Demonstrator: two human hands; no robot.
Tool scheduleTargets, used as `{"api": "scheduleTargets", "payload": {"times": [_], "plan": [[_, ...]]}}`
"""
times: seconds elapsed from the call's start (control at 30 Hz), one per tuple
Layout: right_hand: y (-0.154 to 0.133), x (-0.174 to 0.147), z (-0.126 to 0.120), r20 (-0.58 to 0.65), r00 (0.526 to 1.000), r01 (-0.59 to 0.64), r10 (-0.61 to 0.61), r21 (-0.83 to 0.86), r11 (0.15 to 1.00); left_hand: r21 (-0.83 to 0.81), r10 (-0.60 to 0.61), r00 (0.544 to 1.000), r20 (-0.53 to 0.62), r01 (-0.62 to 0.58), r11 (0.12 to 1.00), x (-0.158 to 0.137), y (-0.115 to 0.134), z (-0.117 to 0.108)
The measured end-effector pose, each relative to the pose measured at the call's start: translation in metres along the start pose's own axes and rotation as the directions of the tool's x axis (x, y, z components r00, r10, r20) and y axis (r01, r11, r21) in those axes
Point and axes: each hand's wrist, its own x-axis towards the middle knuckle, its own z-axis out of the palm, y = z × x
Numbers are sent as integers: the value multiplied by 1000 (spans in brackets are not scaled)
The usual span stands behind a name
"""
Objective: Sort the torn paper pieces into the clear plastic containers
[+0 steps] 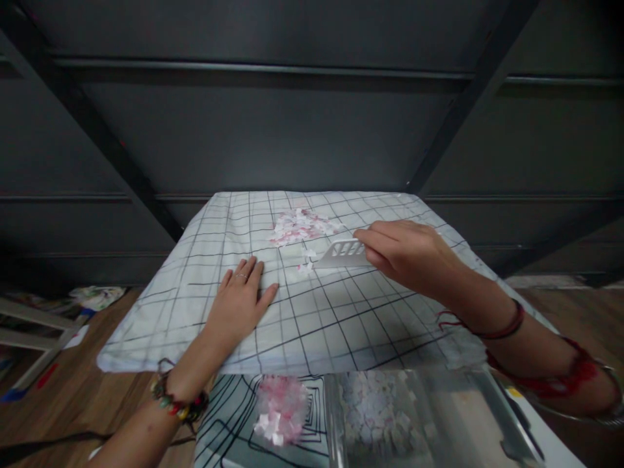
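My left hand (241,296) lies flat on the white checked cloth (312,318), fingers stretched out and a ring on one of them. My right hand (402,250) pinches a white plastic scraper (338,255) with slots along its upper part. The scraper's long edge is down at the cloth, tilted, and my fingers hide its right end. A few small white and pink pieces (305,267) lie right by its left end. Farther back is a spread pile of white and pink flakes (299,226), apart from both hands.
In front of the cloth-covered surface stands a clear plastic box (419,416) with pale flakes in its left part. Left of it, a small heap of pink and white pieces (281,409) rests on a patterned cloth. A dark panelled wall (292,130) rises behind. A ladder-like frame (39,351) is at left.
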Motion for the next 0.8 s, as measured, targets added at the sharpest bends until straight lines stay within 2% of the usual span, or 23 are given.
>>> {"api": "scheduleTargets", "payload": {"times": [0.13,0.33,0.47,0.8], "plan": [[0,-4,-1,32,999,25,-26,45,999,-2,-16,1000,4,16,1000,0,1,-2],[3,-3,8,-48,999,23,-22,22,999,-6,-12,1000,2,12,1000,0,1,-1],[5,-2,13,-49,998,37,-33,78,996,-20,-4,1000,-9,4,1000,0,0,0],[7,-7,6,-58,998,10,-5,74,997,-11,-4,1000,-6,4,1000,1,0,-2]]}}
